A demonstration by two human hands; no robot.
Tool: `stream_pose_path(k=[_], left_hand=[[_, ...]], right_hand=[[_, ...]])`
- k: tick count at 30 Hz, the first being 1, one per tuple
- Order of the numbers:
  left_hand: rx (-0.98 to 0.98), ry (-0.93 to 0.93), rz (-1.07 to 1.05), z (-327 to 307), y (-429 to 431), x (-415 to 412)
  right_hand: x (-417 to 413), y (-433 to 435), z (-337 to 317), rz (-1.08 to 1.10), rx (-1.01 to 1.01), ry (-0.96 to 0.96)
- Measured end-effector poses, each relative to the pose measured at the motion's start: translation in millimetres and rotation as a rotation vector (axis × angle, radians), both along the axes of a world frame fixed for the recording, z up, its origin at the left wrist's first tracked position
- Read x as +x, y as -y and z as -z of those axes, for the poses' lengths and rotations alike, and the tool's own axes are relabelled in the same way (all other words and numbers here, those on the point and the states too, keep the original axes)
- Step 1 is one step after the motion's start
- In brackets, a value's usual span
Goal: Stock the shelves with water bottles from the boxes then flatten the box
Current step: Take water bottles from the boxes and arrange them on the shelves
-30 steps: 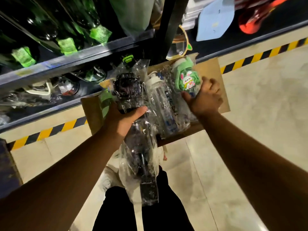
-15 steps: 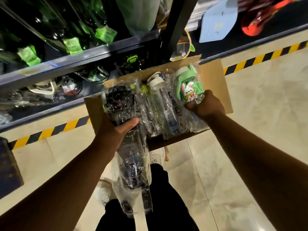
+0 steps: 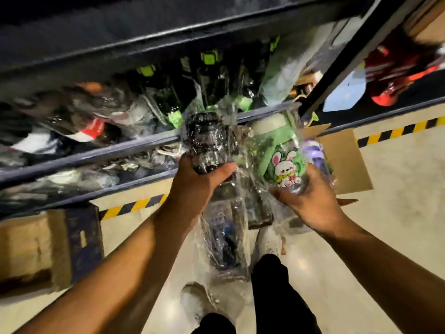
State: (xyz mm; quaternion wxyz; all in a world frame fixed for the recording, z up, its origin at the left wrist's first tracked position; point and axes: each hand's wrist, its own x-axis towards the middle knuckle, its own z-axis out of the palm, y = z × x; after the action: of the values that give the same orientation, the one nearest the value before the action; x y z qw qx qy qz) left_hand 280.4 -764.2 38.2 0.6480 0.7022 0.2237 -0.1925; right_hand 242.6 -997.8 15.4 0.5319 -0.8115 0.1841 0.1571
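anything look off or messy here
Nothing looks spilled or broken. The plastic-wrapped bottles on the dark metal shelf lie heaped on their sides, not in rows, though the view is blurred. From the black-lidded clear bottle that the left hand grips, loose clear wrap hangs down.

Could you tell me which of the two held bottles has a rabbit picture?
The green bottle in the right hand; the left hand grips a dark bottle showing no rabbit.

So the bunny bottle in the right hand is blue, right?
No, the bunny bottle is green, not blue; the head view shows it. The right hand does hold it.
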Motion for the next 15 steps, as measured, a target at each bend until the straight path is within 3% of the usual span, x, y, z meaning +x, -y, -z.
stream_pose_path(k=[7,15], left_hand=[[-0.015,0.08,-0.129,-116,-89,-21],[0.049,0.297,-0.148,-189,-149,-14]], right_hand=[[2,-112,-97,-0.03,0.184,0.193],[25,-193,-158,-0.018,0.271,0.445]])
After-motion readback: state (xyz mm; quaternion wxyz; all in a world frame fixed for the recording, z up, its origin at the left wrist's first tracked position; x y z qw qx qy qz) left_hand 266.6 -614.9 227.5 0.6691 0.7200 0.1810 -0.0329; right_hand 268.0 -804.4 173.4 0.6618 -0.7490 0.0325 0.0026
